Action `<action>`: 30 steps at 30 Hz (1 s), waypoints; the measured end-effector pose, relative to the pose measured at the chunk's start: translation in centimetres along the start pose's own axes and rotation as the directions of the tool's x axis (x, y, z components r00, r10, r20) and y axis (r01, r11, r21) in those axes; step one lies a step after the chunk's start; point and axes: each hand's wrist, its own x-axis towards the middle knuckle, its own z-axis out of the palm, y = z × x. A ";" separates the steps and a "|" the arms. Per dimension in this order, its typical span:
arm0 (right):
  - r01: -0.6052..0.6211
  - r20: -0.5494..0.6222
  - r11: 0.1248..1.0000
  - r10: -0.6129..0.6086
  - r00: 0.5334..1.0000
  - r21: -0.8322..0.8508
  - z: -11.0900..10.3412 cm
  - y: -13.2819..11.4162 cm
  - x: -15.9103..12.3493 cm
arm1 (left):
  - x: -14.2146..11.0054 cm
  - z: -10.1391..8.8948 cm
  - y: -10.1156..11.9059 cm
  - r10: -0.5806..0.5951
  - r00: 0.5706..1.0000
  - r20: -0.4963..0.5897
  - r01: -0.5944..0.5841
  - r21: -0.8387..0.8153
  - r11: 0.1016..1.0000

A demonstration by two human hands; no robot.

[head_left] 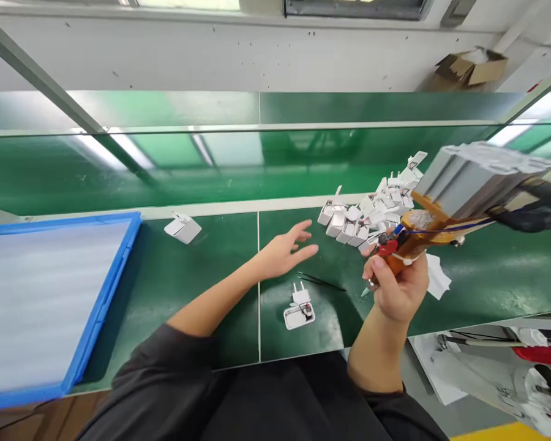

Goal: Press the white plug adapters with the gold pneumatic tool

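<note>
My left hand hovers over the green bench with its fingers apart and holds nothing. Just right of its fingertips stands a cluster of small white plug-in adapter housings, several with their lids up. My right hand is wrapped around the orange-brown grip of a glue gun, which has a red trigger part and a big grey block on top. Its thin tip points down toward the bench. In front of me lies an opened white adapter, its two pins pointing away and small parts inside. Black tweezers lie just beyond it.
At the left stands a blue-edged tray with a pale sheet inside. A single white housing sits between tray and hands. White paper lies behind my right hand. A cardboard box rests on the back shelf.
</note>
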 end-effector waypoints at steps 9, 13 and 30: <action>0.053 0.013 0.998 -0.053 0.998 0.036 0.2 -0.4 0.5 | -10.9 7.1 -1.2 -0.049 0.999 0.001 0.048 0.181 0.982; 0.063 0.002 0.997 -0.063 0.998 0.039 0.4 -0.6 0.7 | -11.0 7.5 0.4 -0.204 0.977 -0.055 0.203 -0.030 0.979; 0.090 -0.054 0.994 -0.093 0.994 -0.064 1.3 -1.2 0.7 | -13.4 6.1 0.4 0.025 0.966 -0.257 -0.010 0.060 0.998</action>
